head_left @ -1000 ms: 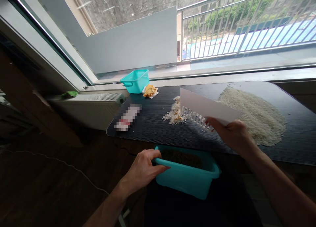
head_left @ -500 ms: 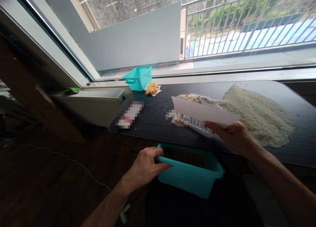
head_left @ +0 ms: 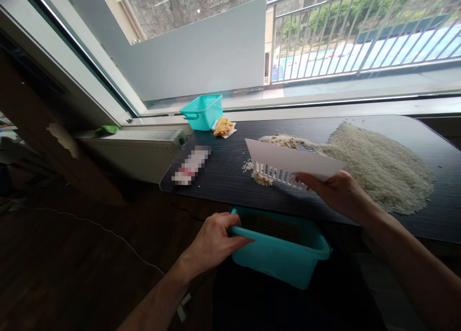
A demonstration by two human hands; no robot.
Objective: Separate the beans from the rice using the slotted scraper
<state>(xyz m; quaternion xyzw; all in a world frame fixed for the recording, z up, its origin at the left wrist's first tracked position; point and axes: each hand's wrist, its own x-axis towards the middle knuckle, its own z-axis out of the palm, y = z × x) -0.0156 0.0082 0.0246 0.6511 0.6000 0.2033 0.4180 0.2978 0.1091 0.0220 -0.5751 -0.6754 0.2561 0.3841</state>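
Note:
My left hand (head_left: 218,237) grips the left rim of a teal plastic bin (head_left: 277,266), which sits against the table's front edge with dark, grainy stuff inside. In my right hand (head_left: 336,189) is a white slotted sheet (head_left: 295,159), tilted above the table, its row of slots along the lower edge. Just left of and below the sheet lies a small heap of pale grains mixed with yellow bits (head_left: 262,178). A large pile of white rice (head_left: 382,170) spreads to the right, behind my right hand. More mixed grains (head_left: 284,140) lie beyond the sheet.
The dark table (head_left: 226,175) runs along a window. At its back left stand a second teal bin (head_left: 202,112) and a crumpled yellow item (head_left: 224,126) on white paper. A blurred-out flat object (head_left: 192,165) lies at the left end. A radiator (head_left: 140,151) stands further left.
My right hand and the slotted sheet have shifted slightly left. My left hand keeps its grip on the bin. The whole view has moved a little.

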